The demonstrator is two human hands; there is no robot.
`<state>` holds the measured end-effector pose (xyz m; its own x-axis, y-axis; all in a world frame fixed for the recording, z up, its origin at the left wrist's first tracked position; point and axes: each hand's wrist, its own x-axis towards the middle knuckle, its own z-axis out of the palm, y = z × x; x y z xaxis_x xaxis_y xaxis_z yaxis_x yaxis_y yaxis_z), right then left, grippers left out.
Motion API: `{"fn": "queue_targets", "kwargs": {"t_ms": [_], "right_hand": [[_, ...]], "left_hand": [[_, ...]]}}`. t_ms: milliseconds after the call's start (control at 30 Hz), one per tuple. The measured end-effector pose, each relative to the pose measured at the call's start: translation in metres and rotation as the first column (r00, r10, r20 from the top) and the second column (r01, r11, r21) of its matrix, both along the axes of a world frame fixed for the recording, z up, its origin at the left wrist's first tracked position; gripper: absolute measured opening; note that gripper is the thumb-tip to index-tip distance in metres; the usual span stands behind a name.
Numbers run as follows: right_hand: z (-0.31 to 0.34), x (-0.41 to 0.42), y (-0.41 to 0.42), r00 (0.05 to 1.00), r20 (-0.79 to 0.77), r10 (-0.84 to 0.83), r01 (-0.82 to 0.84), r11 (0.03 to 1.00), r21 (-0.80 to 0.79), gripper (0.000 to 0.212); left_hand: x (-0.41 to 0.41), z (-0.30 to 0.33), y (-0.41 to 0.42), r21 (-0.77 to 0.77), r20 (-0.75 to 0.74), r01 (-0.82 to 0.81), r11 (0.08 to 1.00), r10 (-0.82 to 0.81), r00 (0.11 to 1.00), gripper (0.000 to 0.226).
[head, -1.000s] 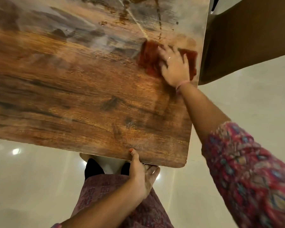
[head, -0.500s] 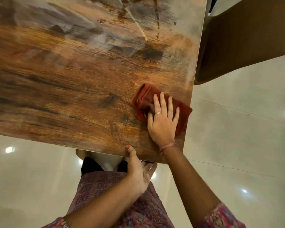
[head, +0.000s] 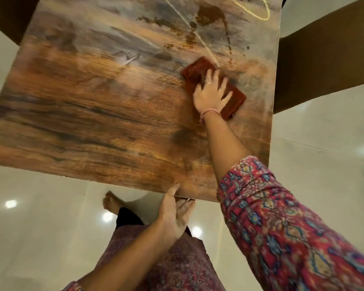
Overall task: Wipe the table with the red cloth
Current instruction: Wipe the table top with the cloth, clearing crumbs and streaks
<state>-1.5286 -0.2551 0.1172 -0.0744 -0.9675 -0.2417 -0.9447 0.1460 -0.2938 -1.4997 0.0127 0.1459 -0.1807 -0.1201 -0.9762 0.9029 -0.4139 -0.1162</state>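
Observation:
A folded red cloth (head: 194, 73) lies flat on the wooden table (head: 93, 114), toward its right side and about midway up. My right hand (head: 211, 94) presses down on the cloth with fingers spread and straight, covering its middle. My left hand (head: 174, 213) holds the near edge of the table, thumb on top and fingers underneath. Brown smears and a pale streak mark the far part of the tabletop above the cloth.
A dark brown chair (head: 324, 57) stands right of the table, and another dark shape (head: 6, 15) is at the far left corner. Glossy pale floor tiles (head: 40, 217) lie below, with my bare foot (head: 110, 203) near the table's front edge.
My right hand slid the cloth from the far right down to the near edge, then back out to the middle right. My left hand stayed on the table's near edge.

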Motion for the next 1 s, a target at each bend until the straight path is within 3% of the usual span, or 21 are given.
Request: {"fn": "queue_targets", "kwargs": {"t_ms": [100,233,400,433,500,567,633,700,800,900,1000], "right_hand": [[0.0,0.078,0.045,0.961,0.014,0.275,-0.274,0.961,-0.034,0.06],[-0.001,0.155,0.128,0.768,0.024,0.64,-0.638,0.767,-0.06,0.061],[-0.002,0.153,0.129,0.619,0.025,0.785,-0.784,0.62,-0.036,0.057],[-0.001,0.149,0.119,0.632,0.013,0.775,-0.774,0.632,-0.03,0.056],[0.0,0.133,0.095,0.752,-0.026,0.658,-0.659,0.752,-0.025,0.056],[0.003,0.109,0.068,0.914,-0.036,0.404,-0.405,0.914,-0.033,0.057],[0.006,0.08,0.042,0.995,-0.015,0.098,-0.098,0.995,-0.013,0.056],[0.009,0.066,0.023,0.991,-0.017,-0.136,0.137,0.99,0.023,0.055],[0.009,0.082,0.009,0.934,-0.023,-0.355,0.356,0.934,0.033,0.055],[0.006,0.132,0.011,0.939,-0.05,-0.341,0.342,0.94,0.008,0.056],[0.002,0.206,0.024,0.999,-0.045,-0.007,0.005,0.999,-0.049,0.06]], "left_hand": [[0.049,0.001,0.002,-0.02,0.025,-0.03,0.999,0.031,0.999,0.027],[0.105,0.005,0.002,-0.069,0.058,0.001,0.998,0.003,0.998,0.018],[0.162,0.002,0.006,-0.064,0.125,0.132,0.989,-0.123,0.984,0.032],[0.171,0.001,0.008,-0.078,0.125,0.138,0.987,-0.128,0.984,0.033],[0.189,-0.001,0.011,-0.092,0.13,0.131,0.987,-0.118,0.984,0.034],[0.205,-0.001,0.012,-0.093,0.137,0.106,0.99,-0.093,0.986,0.03],[0.218,-0.003,0.013,-0.076,0.136,0.049,0.996,-0.038,0.99,0.03],[0.229,-0.004,0.012,-0.061,0.131,0.006,0.998,0.002,0.991,0.034],[0.237,-0.004,0.009,-0.058,0.109,-0.029,0.998,0.035,0.993,0.032],[0.241,0.0,0.005,-0.043,0.081,-0.006,0.999,0.009,0.997,0.024],[0.25,0.003,-0.005,-0.018,0.06,0.04,0.999,-0.039,0.997,0.017]]}}
